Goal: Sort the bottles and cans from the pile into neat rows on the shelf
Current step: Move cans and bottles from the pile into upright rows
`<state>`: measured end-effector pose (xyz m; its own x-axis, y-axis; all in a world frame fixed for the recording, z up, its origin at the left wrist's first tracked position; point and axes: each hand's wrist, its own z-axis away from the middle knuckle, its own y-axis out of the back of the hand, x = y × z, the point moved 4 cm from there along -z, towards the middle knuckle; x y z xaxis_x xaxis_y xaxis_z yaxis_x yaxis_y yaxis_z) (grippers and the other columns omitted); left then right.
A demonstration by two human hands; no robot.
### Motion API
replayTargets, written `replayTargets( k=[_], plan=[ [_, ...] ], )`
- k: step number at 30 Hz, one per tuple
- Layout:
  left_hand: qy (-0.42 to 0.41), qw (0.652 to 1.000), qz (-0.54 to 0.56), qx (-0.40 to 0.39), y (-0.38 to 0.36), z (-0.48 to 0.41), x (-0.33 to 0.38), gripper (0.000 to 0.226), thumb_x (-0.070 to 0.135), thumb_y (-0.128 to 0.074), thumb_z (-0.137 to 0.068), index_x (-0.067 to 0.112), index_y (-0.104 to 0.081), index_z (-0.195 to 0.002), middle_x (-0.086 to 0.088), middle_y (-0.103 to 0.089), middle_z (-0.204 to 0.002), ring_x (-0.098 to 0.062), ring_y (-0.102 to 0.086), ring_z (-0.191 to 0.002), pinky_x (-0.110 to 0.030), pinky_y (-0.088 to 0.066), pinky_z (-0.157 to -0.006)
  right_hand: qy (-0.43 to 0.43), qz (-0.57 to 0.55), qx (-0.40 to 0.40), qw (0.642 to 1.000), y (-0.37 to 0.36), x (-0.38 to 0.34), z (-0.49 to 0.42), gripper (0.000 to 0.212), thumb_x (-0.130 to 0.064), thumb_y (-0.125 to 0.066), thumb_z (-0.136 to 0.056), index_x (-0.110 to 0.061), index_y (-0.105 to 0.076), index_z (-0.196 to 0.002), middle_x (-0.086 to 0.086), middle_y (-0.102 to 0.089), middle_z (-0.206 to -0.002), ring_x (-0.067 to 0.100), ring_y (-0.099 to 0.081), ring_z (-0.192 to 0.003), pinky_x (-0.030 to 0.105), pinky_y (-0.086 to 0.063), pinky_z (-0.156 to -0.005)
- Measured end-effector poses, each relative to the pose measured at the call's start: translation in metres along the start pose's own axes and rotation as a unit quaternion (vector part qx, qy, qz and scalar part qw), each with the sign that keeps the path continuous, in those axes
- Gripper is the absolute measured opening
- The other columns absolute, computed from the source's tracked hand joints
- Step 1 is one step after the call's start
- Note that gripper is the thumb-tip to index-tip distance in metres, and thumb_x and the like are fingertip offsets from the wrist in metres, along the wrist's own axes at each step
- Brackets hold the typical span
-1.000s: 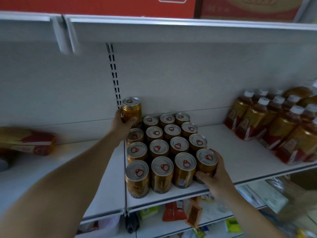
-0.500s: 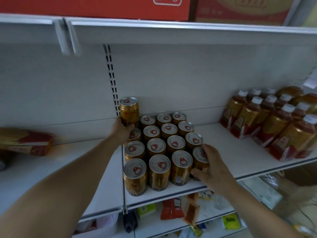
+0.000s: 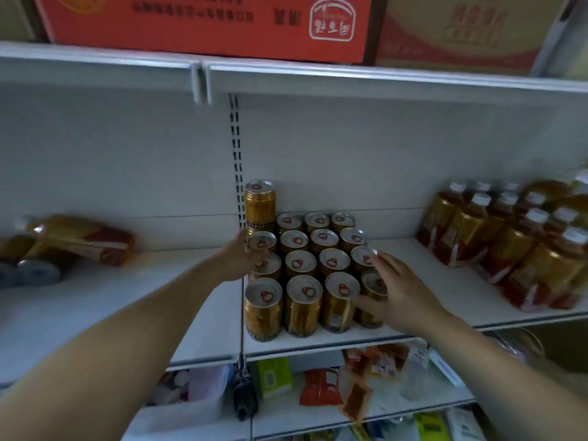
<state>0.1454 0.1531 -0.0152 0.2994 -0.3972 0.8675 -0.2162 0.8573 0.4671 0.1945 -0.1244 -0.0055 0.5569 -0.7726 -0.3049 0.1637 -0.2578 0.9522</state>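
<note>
Right hand [image 3: 401, 294] is spread fairly flat against the 3 o'clock side of the block of gold metal drink cans with silver pull-tab lids [image 3: 300, 264]. The fingers reach over the lids there and the thumb lies across the front-corner gold can [image 3: 367, 313]. It's holding nothing, more of a push.

Left hand [image 3: 237, 261] is pressed to the 9 o'clock side of the same block. I can't tell if its fingers wrap a can or just lean on it.

The cans stand upright in tidy rows on the white metal shelf [image 3: 429, 281], so my guess is this is a squaring-up squeeze.

What worries me is the lone gold can stacked on top [image 3: 259, 203] at the block's 11 o'clock corner. A hard shove from either side could rock the can under it and tip it off. The front row also sits near the shelf lip, so pulling toward 6 o'clock could drop one.

The pile isn't done either. An amber plastic bottle lying on its side [image 3: 79, 238] waits at 9 o'clock, while the upright amber bottles with white caps [image 3: 496, 237] stand at 3 o'clock.
</note>
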Motion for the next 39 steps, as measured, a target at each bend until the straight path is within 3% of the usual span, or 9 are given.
replayTargets(
  k=[2,4,7,16,21,26,32,37,39],
  plan=[
    [0.016,0.999,-0.022,0.038,0.003,0.034,0.006,0.042,0.007,-0.05,-0.096,0.015,-0.034,-0.135,-0.003,-0.052,-0.111,-0.02,-0.05,-0.103,-0.009,-0.046,-0.065,0.039,0.022,-0.002,0.999,0.012,-0.021,-0.009,0.096,-0.071,-0.049,-0.082,-0.02,-0.012,-0.154,-0.004,-0.008,-0.161,0.013,-0.008,-0.147,0.03,-0.011,-0.117],
    [0.047,0.991,-0.112,0.049,0.016,0.063,0.002,0.067,0.033,-0.05,-0.096,0.012,-0.015,-0.15,-0.008,-0.034,-0.149,-0.025,-0.033,-0.135,-0.024,-0.037,-0.098,0.085,0.03,-0.014,0.996,0.017,-0.052,-0.019,0.092,-0.069,-0.048,-0.084,-0.021,-0.012,-0.154,-0.004,-0.008,-0.161,0.015,-0.008,-0.147,0.032,-0.013,-0.117],
    [0.063,0.971,-0.222,0.057,0.037,0.11,-0.014,0.075,0.048,-0.047,-0.094,0.019,-0.011,-0.152,-0.004,-0.015,-0.159,-0.022,-0.019,-0.144,-0.032,-0.018,-0.113,0.155,0.045,-0.036,0.986,0.015,-0.106,-0.031,0.089,-0.069,-0.046,-0.085,-0.023,-0.011,-0.154,-0.005,-0.005,-0.162,0.017,-0.007,-0.148,0.035,-0.012,-0.117],
    [0.097,0.935,-0.327,0.095,0.111,0.231,-0.075,0.075,0.047,-0.054,-0.091,0.024,-0.015,-0.151,-0.002,-0.012,-0.159,-0.022,-0.02,-0.144,-0.033,-0.019,-0.115,0.275,0.067,-0.066,0.957,-0.023,-0.28,-0.028,0.088,-0.069,-0.046,-0.086,-0.02,-0.017,-0.153,0.001,-0.016,-0.161,0.02,-0.017,-0.146,0.035,-0.02,-0.116],
    [0.126,0.926,-0.335,0.122,0.172,0.284,-0.122,0.073,0.046,-0.054,-0.091,0.025,-0.019,-0.151,-0.001,-0.015,-0.159,-0.022,-0.023,-0.142,-0.033,-0.022,-0.113,0.288,0.058,-0.07,0.953,-0.051,-0.38,-0.019,0.081,-0.069,-0.05,-0.083,-0.022,-0.034,-0.146,0.004,-0.035,-0.152,0.024,-0.035,-0.137,0.034,-0.034,-0.107],
    [0.133,0.919,-0.349,0.125,0.241,0.328,-0.164,0.072,0.044,-0.054,-0.091,0.023,-0.019,-0.151,-0.002,-0.016,-0.158,-0.021,-0.02,-0.143,-0.031,-0.02,-0.113,0.28,0.012,-0.079,0.957,-0.084,-0.476,-0.016,0.076,-0.075,-0.048,-0.076,-0.023,-0.048,-0.132,0.005,-0.045,-0.144,0.024,-0.044,-0.129,0.035,-0.039,-0.103],
    [0.176,0.919,-0.326,0.136,0.32,0.363,-0.212,0.07,0.044,-0.053,-0.092,0.025,-0.02,-0.15,0.0,-0.019,-0.157,-0.022,-0.027,-0.14,-0.036,-0.027,-0.112,0.253,-0.024,-0.106,0.961,-0.121,-0.543,-0.016,0.072,-0.067,-0.054,-0.083,-0.022,-0.044,-0.139,0.002,-0.044,-0.144,0.023,-0.045,-0.129,0.029,-0.037,-0.093],
    [0.204,0.915,-0.309,0.162,0.367,0.366,-0.249,0.069,0.047,-0.056,-0.09,0.029,-0.023,-0.148,0.001,-0.023,-0.156,-0.022,-0.034,-0.137,-0.038,-0.033,-0.11,0.248,-0.021,-0.127,0.96,-0.145,-0.589,-0.031,0.081,-0.071,-0.052,-0.08,-0.025,-0.037,-0.144,0.005,-0.038,-0.149,0.027,-0.044,-0.13,0.04,-0.04,-0.104],
    [0.21,0.913,-0.309,0.166,0.381,0.363,-0.261,0.07,0.047,-0.056,-0.089,0.03,-0.022,-0.148,0.002,-0.022,-0.156,-0.022,-0.032,-0.138,-0.039,-0.033,-0.111,0.256,-0.021,-0.126,0.958,-0.153,-0.607,-0.04,0.078,-0.068,-0.053,-0.082,-0.027,-0.036,-0.145,0.006,-0.038,-0.148,0.028,-0.044,-0.13,0.038,-0.04,-0.104]
  ],
)
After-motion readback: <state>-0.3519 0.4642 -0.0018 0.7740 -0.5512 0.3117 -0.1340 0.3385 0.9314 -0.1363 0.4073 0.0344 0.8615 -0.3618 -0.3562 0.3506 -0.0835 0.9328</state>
